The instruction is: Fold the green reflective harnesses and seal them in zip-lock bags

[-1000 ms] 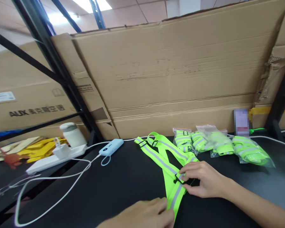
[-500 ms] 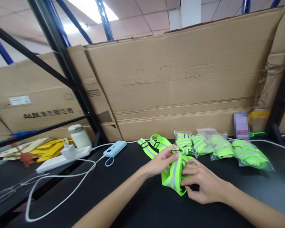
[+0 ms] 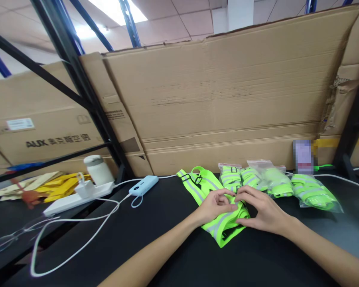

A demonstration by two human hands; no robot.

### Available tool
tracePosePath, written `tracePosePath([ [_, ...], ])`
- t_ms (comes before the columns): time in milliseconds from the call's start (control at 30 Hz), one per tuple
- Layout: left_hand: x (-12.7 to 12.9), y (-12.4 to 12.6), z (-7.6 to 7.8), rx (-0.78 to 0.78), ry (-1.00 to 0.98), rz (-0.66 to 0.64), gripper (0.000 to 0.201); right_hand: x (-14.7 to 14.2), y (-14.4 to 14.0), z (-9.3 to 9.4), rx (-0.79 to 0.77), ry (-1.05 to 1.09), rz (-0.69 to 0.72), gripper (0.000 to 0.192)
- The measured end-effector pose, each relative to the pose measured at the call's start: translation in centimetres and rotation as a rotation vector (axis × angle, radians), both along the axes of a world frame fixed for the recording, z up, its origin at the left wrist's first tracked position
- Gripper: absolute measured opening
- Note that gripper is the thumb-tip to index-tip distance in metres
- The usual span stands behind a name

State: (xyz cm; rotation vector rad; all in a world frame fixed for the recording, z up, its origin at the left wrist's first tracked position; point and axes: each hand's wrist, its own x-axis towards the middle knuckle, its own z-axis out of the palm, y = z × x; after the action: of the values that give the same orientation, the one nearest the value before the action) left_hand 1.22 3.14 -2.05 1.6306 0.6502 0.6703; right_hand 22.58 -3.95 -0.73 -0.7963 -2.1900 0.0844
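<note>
A neon-green reflective strap vest [image 3: 221, 230] with grey stripes lies partly folded on the black table. Its far end, with black buckles, stretches away to the upper left. My left hand [image 3: 214, 207] is closed on the folded part, thumb laid across the top and the other fingers curled. From the right, my right hand [image 3: 265, 210] grips the edge of the same bundle, with thumb and fingers apart around the layers. Fingertips of both hands nearly meet over it. Just behind are several similar green straps in clear plastic bags [image 3: 279, 184].
A light-blue power bank [image 3: 144, 185] with a white cable lies left of the straps. Further left are a power strip [image 3: 77, 199], a white bottle [image 3: 98, 170], yellow pieces [image 3: 60, 186] and glasses [image 3: 6, 243]. Cardboard [image 3: 212, 103] walls the back; a blurred upright card [image 3: 303, 157] leans there.
The strap vest was raised and loosely looped between my hands; now it is lower, flatter and more folded. My left hand has moved down, and my right hand up towards it.
</note>
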Motion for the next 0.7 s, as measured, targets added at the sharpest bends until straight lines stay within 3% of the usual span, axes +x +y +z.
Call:
tracePosePath([
  [100,0.0,0.3,-0.2,0.037,0.004,-0.019,0.052,0.5,0.3,-0.2,-0.082,-0.015,0.034,0.039],
  [300,-0.7,-0.1,0.2,0.135,0.072,-0.005,0.057,0.6,0.3,-0.1,-0.032,-0.085,0.023,0.018],
  [467,-2.0,-0.9,1.8,0.173,0.129,-0.077,0.055,0.8,0.4,0.1,0.028,-0.125,0.041,0.04],
  [600,-2.7,-1.5,3.1,0.273,0.24,-0.077,0.067,0.6,0.5,-0.2,-0.029,-0.218,0.043,0.04],
  [700,-2.8,-1.8,3.5,0.307,0.303,-0.08,0.063,0.2,0.3,-0.4,-0.061,-0.267,0.046,0.043],
])
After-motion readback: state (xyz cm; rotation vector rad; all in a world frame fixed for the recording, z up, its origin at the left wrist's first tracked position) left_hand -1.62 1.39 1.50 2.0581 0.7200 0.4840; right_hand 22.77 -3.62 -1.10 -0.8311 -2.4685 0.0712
